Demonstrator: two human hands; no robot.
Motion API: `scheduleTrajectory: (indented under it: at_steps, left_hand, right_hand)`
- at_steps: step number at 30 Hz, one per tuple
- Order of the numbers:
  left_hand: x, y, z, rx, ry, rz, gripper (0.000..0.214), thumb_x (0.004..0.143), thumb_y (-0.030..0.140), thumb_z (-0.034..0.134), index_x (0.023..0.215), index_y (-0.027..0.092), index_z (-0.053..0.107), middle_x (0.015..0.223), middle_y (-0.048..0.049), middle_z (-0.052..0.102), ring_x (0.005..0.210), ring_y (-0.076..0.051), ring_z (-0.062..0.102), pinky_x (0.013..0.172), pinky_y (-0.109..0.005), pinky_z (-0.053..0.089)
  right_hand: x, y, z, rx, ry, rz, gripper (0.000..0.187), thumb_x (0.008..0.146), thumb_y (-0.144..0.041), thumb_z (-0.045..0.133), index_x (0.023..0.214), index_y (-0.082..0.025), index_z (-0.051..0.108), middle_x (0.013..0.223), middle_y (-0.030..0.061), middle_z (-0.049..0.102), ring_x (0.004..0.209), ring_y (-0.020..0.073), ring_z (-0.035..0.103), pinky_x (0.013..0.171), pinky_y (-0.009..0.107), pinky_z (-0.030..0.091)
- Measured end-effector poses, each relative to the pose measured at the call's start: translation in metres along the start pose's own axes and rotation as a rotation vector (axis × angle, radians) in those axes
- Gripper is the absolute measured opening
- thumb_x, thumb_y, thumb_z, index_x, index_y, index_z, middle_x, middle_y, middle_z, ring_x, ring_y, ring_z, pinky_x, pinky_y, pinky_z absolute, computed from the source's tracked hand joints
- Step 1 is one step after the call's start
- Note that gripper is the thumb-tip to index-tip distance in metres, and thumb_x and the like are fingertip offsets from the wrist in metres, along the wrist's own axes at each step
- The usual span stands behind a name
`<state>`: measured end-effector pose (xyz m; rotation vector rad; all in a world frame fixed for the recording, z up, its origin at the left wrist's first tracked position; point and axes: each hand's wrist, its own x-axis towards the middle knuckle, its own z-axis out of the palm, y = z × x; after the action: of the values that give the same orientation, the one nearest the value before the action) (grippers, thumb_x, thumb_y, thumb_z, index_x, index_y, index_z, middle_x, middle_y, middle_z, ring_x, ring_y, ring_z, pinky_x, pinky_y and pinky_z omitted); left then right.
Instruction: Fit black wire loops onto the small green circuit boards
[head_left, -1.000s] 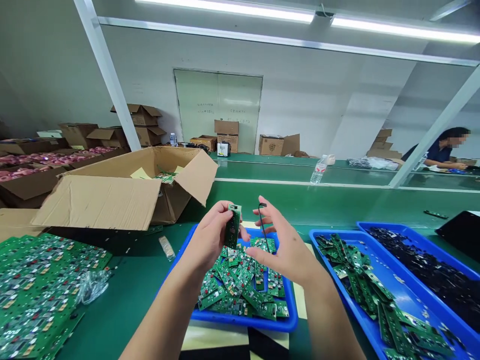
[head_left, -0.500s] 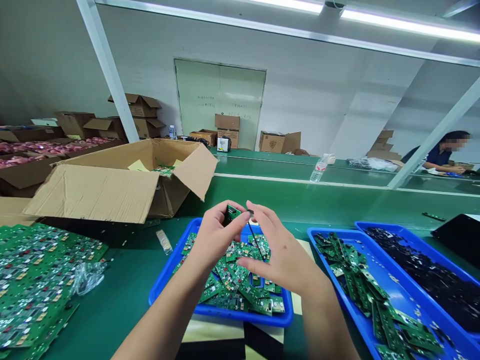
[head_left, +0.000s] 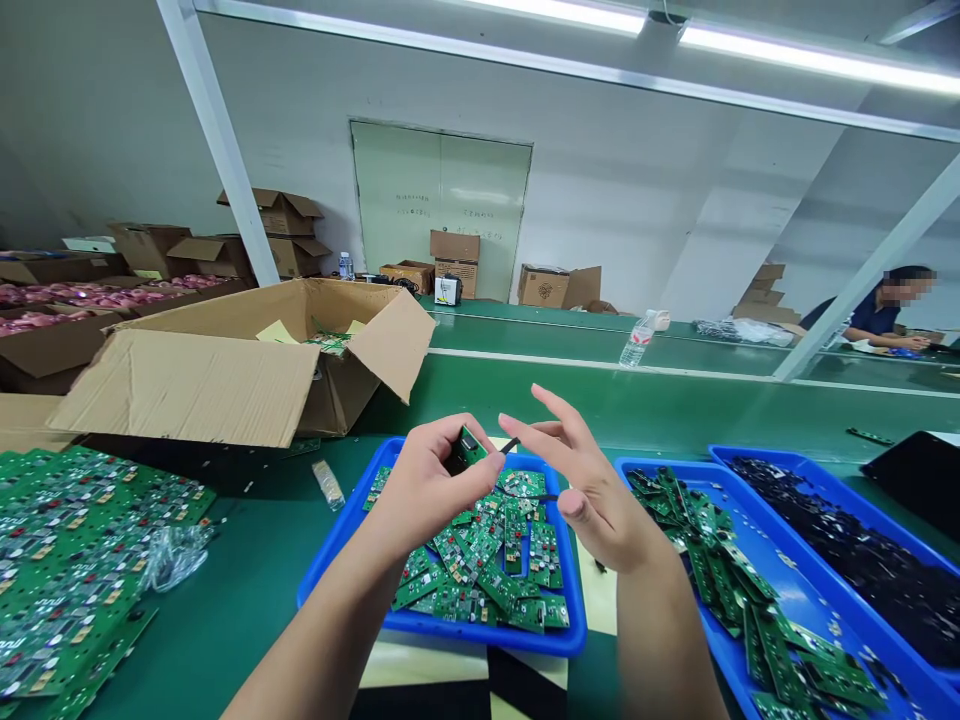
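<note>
My left hand [head_left: 427, 490] pinches a small green circuit board [head_left: 472, 450], which bears a black part on its face. A thin black cable [head_left: 511, 446] sticks out by my left thumb, and a dark strand loops toward my right hand [head_left: 600, 485]. My right hand is open, its fingers spread and its thumb apart, close to the right of the board. Whether its fingertips touch the cable I cannot tell. Below both hands is a blue tray [head_left: 480, 634] holding many loose green circuit boards [head_left: 469, 560].
On the right stand a blue tray [head_left: 772, 510] of boards and another of black parts [head_left: 847, 540]. Large board panels [head_left: 82, 560] and crumpled plastic [head_left: 176, 555] lie left, before an open carton [head_left: 202, 380]. A bottle [head_left: 637, 340] stands behind; a person [head_left: 877, 315] sits far right.
My right hand has moved right, and its fingers have spread wider. My left hand still holds the board, now slightly lower and tilted. The black cable's loose part has swung to the right.
</note>
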<state>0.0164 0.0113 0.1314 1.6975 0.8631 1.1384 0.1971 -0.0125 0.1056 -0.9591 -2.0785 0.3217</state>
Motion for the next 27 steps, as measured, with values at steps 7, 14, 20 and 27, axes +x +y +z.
scheduleTrajectory:
  at_steps: [7, 14, 20, 27]
  left_hand:
    - [-0.013, 0.008, -0.012, -0.021, 0.055, 0.078, 0.012, 0.066, 0.021, 0.064, 0.060, 0.017, 0.054, 0.047, 0.0046, 0.047, 0.037, -0.006, 0.040, 0.036, -0.016, 0.031]
    - [-0.014, 0.004, -0.007, -0.131, 0.005, 0.056, 0.010, 0.069, 0.025, 0.066, 0.072, 0.017, 0.061, 0.054, 0.0041, 0.050, 0.040, -0.006, 0.045, 0.037, -0.016, 0.037]
    - [-0.010, 0.004, 0.007, -0.124, -0.028, 0.015, 0.018, 0.072, 0.028, 0.066, 0.087, 0.018, 0.064, 0.057, 0.0040, 0.051, 0.044, -0.006, 0.048, 0.041, -0.015, 0.041]
    - [-0.009, 0.000, 0.005, -0.015, -0.055, 0.020, 0.022, 0.073, 0.030, 0.065, 0.091, 0.019, 0.066, 0.061, 0.0019, 0.056, 0.047, -0.008, 0.047, 0.043, -0.017, 0.039]
  right_hand:
    - [-0.007, 0.024, -0.017, 0.009, 0.438, 0.138, 0.074, 0.082, -0.070, 0.017, 0.136, -0.025, 0.037, 0.138, 0.0131, 0.040, 0.103, 0.0252, 0.058, 0.088, 0.044, 0.047]
    - [-0.005, 0.019, -0.019, 0.236, 0.738, 0.218, 0.036, 0.085, -0.047, 0.047, 0.102, -0.020, 0.063, 0.095, 0.0089, 0.066, 0.073, 0.0179, 0.063, 0.067, 0.034, 0.053]
    - [0.009, -0.014, 0.017, 0.418, 0.379, 0.129, 0.013, 0.080, -0.029, 0.059, 0.080, -0.019, 0.067, 0.083, 0.0052, 0.068, 0.077, 0.0173, 0.062, 0.068, 0.030, 0.052]
    - [0.011, -0.014, 0.021, 0.460, 0.352, 0.276, 0.018, 0.078, -0.032, 0.058, 0.073, -0.017, 0.066, 0.067, 0.0017, 0.066, 0.061, 0.0138, 0.060, 0.056, 0.023, 0.048]
